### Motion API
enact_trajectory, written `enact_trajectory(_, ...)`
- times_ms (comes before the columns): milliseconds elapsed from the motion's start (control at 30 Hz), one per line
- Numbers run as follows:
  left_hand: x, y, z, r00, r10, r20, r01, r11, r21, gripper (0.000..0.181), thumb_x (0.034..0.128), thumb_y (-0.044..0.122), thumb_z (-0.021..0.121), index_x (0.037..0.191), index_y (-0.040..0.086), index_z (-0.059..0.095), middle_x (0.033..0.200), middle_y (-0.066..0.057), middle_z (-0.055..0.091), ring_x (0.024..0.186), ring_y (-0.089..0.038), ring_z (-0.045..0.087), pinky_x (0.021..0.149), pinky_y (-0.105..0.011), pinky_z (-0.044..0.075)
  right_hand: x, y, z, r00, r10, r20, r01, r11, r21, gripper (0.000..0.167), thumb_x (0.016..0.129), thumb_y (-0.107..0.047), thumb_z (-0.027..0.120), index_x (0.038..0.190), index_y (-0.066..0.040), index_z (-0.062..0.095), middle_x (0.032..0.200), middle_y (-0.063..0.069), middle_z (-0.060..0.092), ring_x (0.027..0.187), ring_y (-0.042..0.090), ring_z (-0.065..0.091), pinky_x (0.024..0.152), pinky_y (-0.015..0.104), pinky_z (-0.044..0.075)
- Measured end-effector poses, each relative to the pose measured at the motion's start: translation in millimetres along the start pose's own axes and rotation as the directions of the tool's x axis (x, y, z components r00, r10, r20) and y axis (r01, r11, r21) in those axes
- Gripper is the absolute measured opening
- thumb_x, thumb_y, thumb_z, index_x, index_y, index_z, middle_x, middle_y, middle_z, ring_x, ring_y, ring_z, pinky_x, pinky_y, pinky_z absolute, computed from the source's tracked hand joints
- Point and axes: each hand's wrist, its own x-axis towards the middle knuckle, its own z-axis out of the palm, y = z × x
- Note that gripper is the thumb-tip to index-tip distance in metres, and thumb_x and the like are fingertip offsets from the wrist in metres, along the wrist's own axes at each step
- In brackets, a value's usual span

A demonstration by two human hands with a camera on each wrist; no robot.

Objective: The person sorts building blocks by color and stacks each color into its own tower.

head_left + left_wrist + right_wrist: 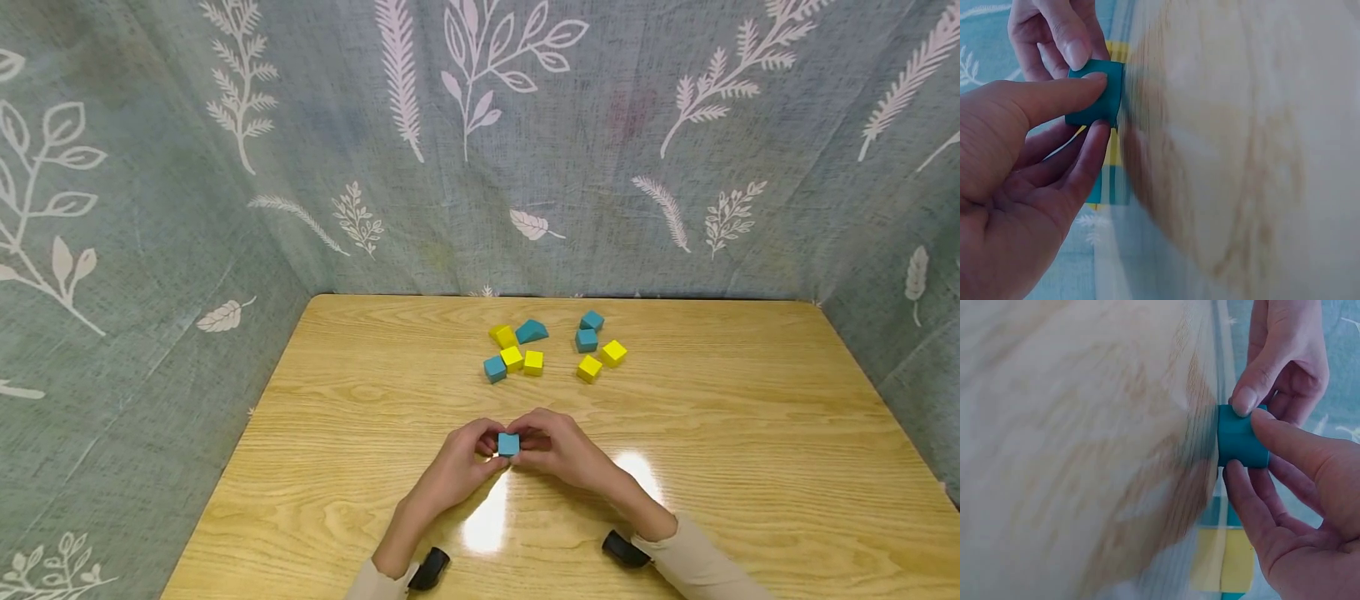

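Between both hands is a small blue cube (508,445), near the middle of the table. My left hand (456,468) pinches it from the left, its thumb (1079,94) on the near face and the fingertips at the edge below in the left wrist view. From the other side my right hand (564,450) grips the same cube (1241,437) with thumb and fingers. The thumbs lie close together on it in the right wrist view. The cube is at or just above the tabletop; which one, I cannot tell.
Farther back on the wooden table (360,375) lie several loose blocks: yellow cubes (533,363), blue cubes (587,340), a blue wedge-like block (532,332) and a yellow angled block (503,336). A leaf-patterned cloth (450,208) hangs behind the table.
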Motion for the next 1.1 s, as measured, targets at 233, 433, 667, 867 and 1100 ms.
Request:
enact_trajectory(233, -2.5, -0.5, -2.5, 1.0, -0.004, -0.001, 0.004, 1.0, -0.01, 0.031, 0.0907, 0.005, 0.079, 0.119, 0.001, 0.066, 0.103, 0.0, 0.067, 0.092, -0.015, 0.064, 0.081, -0.027, 0.058, 1.1, -2, 4, 1.0, 0.001, 0.006, -0.001, 1.0, 0.008, 0.033, 0.089, 0.0, 0.078, 0.12, 0.003, 0.067, 0.113, 0.015, 0.067, 0.104, 0.032, 0.071, 0.09, 0.037, 0.059)
enact_trajectory(433, -1.3, -1.1, -2.7, 1.0, -0.017, -0.007, 0.017, 0.999, -0.029, 0.028, 0.0906, 0.007, 0.079, 0.116, 0.002, 0.069, 0.104, -0.002, 0.068, 0.091, -0.015, 0.064, 0.079, -0.026, 0.057, 3.1, -4, 3, 0.999, 0.042, 0.022, -0.042, 0.999, 0.022, 0.031, 0.09, 0.002, 0.077, 0.118, 0.003, 0.065, 0.116, 0.015, 0.066, 0.107, 0.031, 0.071, 0.091, 0.035, 0.058)
enact_trajectory(667, -1.3, -1.6, -2.6, 0.999, -0.044, -0.006, 0.043, 0.995, -0.085, 0.029, 0.0892, 0.004, 0.079, 0.117, -0.001, 0.07, 0.107, -0.007, 0.069, 0.092, -0.016, 0.066, 0.08, -0.023, 0.058, 4.0, -6, 2, 0.998, 0.058, 0.028, -0.057, 0.998, -0.039, 0.031, 0.091, -0.003, 0.078, 0.119, 0.0, 0.065, 0.117, 0.012, 0.067, 0.106, 0.026, 0.07, 0.091, 0.034, 0.058)
enact_trajectory(867, -0.9, -2.8, -1.4, 0.998, -0.065, -0.014, 0.063, 0.991, -0.117, 0.027, 0.0883, 0.0, 0.079, 0.114, -0.003, 0.07, 0.106, -0.01, 0.068, 0.094, -0.02, 0.067, 0.08, -0.026, 0.059, 3.7, -8, -1, 0.998, 0.051, 0.04, -0.048, 0.996, -0.075, 0.033, 0.091, -0.007, 0.079, 0.12, 0.0, 0.066, 0.117, 0.011, 0.068, 0.102, 0.025, 0.07, 0.089, 0.037, 0.059)
enact_trajectory(1100, -1.6, -1.0, -2.4, 0.996, -0.088, -0.009, 0.086, 0.986, -0.145, 0.03, 0.088, 0.002, 0.08, 0.115, -0.004, 0.069, 0.11, -0.012, 0.068, 0.094, -0.022, 0.067, 0.082, -0.027, 0.059, 5.7, -6, -6, 0.996, 0.072, 0.052, -0.069, 0.996, -0.056, 0.025, 0.1, -0.015, 0.07, 0.121, -0.002, 0.066, 0.114, 0.008, 0.069, 0.104, 0.022, 0.068, 0.09, 0.03, 0.058)
